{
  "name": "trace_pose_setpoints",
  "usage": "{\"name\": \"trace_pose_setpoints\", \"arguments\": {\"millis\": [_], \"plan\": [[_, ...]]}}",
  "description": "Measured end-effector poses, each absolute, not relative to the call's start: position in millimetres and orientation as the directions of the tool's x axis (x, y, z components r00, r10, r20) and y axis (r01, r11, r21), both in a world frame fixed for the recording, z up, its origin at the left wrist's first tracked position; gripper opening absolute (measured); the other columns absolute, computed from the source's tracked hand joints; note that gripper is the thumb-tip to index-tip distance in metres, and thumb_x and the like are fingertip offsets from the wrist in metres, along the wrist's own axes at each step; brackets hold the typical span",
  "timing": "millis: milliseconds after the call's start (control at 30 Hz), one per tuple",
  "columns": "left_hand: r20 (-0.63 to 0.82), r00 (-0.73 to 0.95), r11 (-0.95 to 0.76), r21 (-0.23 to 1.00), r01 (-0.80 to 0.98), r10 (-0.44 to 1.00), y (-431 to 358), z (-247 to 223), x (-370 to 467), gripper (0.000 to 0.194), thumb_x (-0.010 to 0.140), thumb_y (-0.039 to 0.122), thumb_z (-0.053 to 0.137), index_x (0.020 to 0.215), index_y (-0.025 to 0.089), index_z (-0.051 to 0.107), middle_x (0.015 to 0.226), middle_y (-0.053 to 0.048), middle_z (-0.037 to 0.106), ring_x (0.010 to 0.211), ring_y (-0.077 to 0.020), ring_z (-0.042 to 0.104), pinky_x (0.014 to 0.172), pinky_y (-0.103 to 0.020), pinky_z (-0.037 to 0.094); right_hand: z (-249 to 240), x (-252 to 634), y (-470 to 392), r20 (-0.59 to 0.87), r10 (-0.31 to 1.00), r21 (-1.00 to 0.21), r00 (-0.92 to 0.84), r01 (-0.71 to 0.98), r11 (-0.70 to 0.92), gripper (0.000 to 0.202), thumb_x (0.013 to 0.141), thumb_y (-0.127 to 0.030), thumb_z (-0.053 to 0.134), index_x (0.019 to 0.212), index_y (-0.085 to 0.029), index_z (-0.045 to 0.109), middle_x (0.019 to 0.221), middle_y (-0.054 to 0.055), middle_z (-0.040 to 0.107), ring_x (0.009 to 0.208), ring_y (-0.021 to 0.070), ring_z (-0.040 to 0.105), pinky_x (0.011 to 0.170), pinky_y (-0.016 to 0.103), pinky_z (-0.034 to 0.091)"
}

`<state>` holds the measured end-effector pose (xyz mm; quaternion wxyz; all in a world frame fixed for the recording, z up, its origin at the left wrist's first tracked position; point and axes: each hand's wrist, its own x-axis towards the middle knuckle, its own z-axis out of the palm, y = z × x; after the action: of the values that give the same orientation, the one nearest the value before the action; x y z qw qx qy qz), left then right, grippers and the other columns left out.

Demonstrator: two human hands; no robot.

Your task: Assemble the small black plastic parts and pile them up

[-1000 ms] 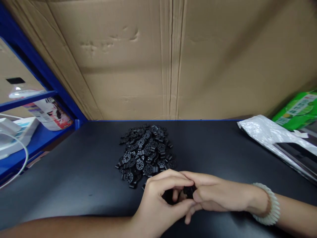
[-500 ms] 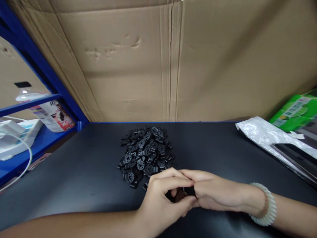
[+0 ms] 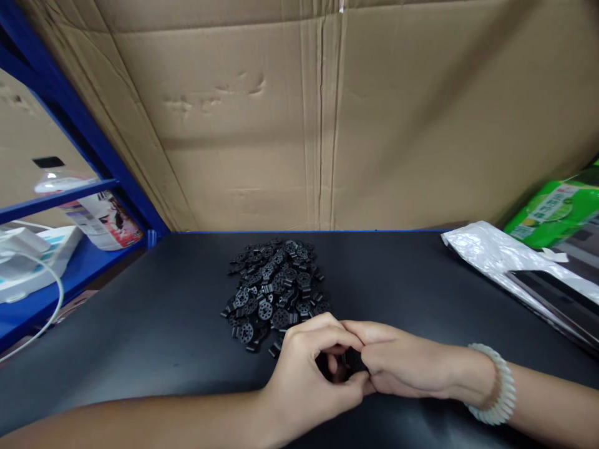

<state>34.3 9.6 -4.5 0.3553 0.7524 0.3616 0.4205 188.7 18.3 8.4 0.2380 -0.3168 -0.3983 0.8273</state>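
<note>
Both hands meet over the near part of the black table, in front of a heap of small black parts [image 3: 276, 287] with round, holed discs. My left hand [image 3: 313, 368] is curled, its thumb and fingertips closed on a small black part [image 3: 354, 360] that shows between the hands. From the right, my right hand [image 3: 407, 362] closes on the same black part, its fingers bent and mostly hidden. A pale coiled band [image 3: 498, 383] circles the right wrist. The shape of the held part is largely covered by the fingers.
The black table [image 3: 140, 324] ends at an upright cardboard sheet [image 3: 243, 125]. At the left, a blue shelf [image 3: 100, 262] holds a bottle [image 3: 100, 215] and a white power strip [image 3: 56, 255]. On the right lie a silver bag [image 3: 486, 249], a phone [image 3: 556, 299] and a green pack [image 3: 552, 212].
Both hands have stayed nearly in place, with small finger shifts around the black part. The view has moved slightly.
</note>
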Motion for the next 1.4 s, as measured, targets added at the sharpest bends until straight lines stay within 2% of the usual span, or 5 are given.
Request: {"name": "trace_pose_setpoints", "arguments": {"millis": [600, 833, 1033, 1200, 1400], "plan": [[0.160, 0.276, -0.171, 0.985, 0.014, 0.948, 10.4, -1.4, 25.4, 0.020, 0.080, 0.012, 0.057, 0.095, 0.020, 0.068, 0.091, -0.005, 0.066, 0.087, -0.0179, 0.066, 0.067, -0.023, 0.058, 7.0, 201.9, 26.5, -0.218, 0.570, -0.824, -0.792, -0.164, -0.543, 0.035, 0.067, -0.006, 0.055, 0.100, -0.014, 0.053, 0.081, 0.002, 0.060, 0.071, 0.0114, 0.061, 0.066, 0.026, 0.047], [0.280, 0.238, -0.295, 0.955, 0.032, 0.930, 5.0, -7.6, 23.7, 0.031, 0.085, 0.011, 0.054, 0.111, 0.026, 0.055, 0.113, -0.004, 0.056, 0.108, -0.0175, 0.057, 0.088, -0.028, 0.056, 9.6, 229.5, 53.1, -0.061, 0.729, -0.993, -0.682, 0.118, 0.027, 0.041, 0.070, -0.007, 0.051, 0.108, -0.021, 0.045, 0.098, 0.003, 0.058, 0.087, 0.0156, 0.060, 0.075, 0.031, 0.049], [0.381, 0.448, -0.523, 0.814, 0.252, 0.809, -3.9, -1.3, 21.1, 0.036, 0.077, 0.001, 0.053, 0.105, 0.023, 0.058, 0.101, -0.001, 0.061, 0.094, -0.0151, 0.060, 0.086, -0.026, 0.051, -8.8, 274.0, 97.2, 0.348, 0.840, -0.474, -0.417, 0.695, 0.541, 0.039, 0.076, -0.012, 0.053, 0.114, -0.019, 0.052, 0.114, 0.011, 0.058, 0.110, 0.0268, 0.053, 0.097, 0.049, 0.042], [0.349, 0.563, -0.570, 0.773, 0.278, 0.749, -3.9, 2.1, 22.8, 0.032, 0.070, -0.002, 0.052, 0.093, 0.017, 0.062, 0.088, -0.002, 0.066, 0.083, -0.0145, 0.062, 0.078, -0.023, 0.049, -4.0, 255.0, 82.1, 0.460, 0.745, -0.328, -0.483, 0.686, 0.649, 0.056, 0.079, -0.008, 0.047, 0.134, -0.018, 0.041, 0.136, 0.014, 0.042, 0.128, 0.0268, 0.037, 0.108, 0.050, 0.031], [0.341, 0.592, -0.576, 0.773, 0.266, 0.731, -4.4, 6.5, 25.5, 0.030, 0.069, -0.002, 0.052, 0.091, 0.015, 0.064, 0.087, -0.003, 0.068, 0.082, -0.0148, 0.064, 0.077, -0.021, 0.049, 11.2, 221.2, 47.0, 0.249, 0.587, -0.291, -0.771, 0.519, 0.804, 0.056, 0.080, -0.004, 0.046, 0.132, -0.021, 0.049, 0.119, 0.013, 0.052, 0.108, 0.0266, 0.046, 0.093, 0.046, 0.042]]}}
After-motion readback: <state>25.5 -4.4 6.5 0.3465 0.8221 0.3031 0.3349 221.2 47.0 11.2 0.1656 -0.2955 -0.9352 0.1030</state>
